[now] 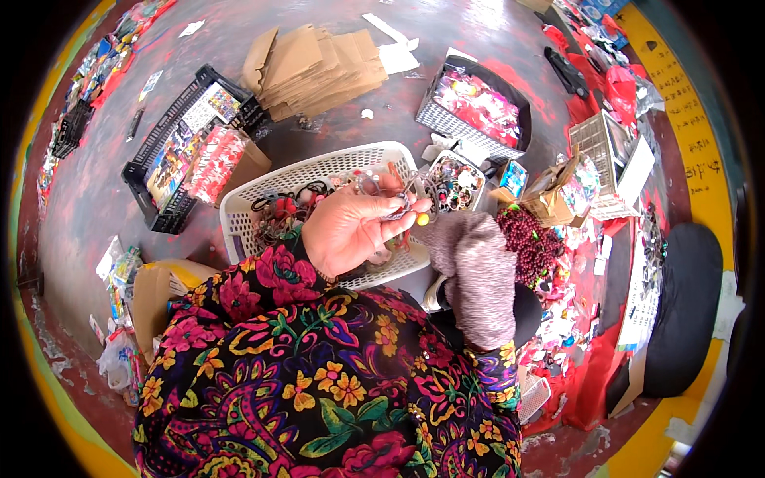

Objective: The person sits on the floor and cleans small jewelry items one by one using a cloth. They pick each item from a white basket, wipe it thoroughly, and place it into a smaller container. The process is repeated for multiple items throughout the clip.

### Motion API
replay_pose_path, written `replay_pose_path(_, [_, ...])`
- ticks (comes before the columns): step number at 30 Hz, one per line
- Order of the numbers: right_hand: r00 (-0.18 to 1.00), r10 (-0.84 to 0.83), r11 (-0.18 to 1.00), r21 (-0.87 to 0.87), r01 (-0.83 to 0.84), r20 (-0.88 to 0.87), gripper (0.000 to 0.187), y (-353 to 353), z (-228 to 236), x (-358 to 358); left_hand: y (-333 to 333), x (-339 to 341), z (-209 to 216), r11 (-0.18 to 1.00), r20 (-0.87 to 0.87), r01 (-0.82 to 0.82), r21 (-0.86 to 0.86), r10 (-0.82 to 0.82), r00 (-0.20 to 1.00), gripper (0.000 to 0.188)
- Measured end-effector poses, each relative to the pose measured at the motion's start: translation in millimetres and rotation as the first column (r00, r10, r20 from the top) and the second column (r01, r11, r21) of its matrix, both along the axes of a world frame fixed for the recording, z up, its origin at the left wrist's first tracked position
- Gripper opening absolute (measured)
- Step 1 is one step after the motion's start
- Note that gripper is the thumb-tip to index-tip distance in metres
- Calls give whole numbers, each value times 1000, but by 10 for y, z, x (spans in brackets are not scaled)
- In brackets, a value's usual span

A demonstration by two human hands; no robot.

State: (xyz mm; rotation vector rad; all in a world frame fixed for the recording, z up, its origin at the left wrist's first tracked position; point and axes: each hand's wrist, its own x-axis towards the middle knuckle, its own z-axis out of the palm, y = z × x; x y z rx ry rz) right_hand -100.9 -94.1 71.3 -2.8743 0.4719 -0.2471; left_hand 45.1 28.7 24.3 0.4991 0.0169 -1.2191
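Red-streaked grey floor (351,127) surrounds a white perforated plastic basket (279,179) of remaining dark bands (315,192); above it, left fingers (376,206) pinch thin, yellow-beaded loops (396,213); right fingers, near mauve knit (482,287), I cannot tell.

Bright light, glare on floor (482,20), fisheye-bent edges, black corners

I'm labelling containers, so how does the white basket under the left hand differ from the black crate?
Shape: the white basket has rounded corners, while the black crate looks square-cornered.
Contents: the white basket holds tangled dark bands; the black crate holds flat printed pieces.
Position: the white basket lies beneath the left hand; the black crate stands off to the left.
Both have openwork sides.
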Motion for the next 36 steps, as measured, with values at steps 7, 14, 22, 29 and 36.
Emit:
replay_pose_path(7, [944,-136,890,455,-18,302,21,118,-150,-102,-79,-185,-61,991,-72,121,48,-118,990,19])
replay_pose_path(14, [976,-147,846,531,39,162,21,80,-186,-89,-54,-154,-97,961,-96,276,14,-273,957,20])
replay_pose_path(22, [819,-565,-211,942,-261,100,34,-82,-406,-186,-6,-47,-106,998,320,63,15,-65,945,30])
replay_pose_path(29, [876,-445,40,981,-189,187,17,-15,-380,-279,-45,-188,47,957,771,169,237,-291,566,26])
replay_pose_path(36, [917,-227,566,811,-152,330,10,-52,-387,-293,-69,-227,61,893,621,355,276,-448,643,17])
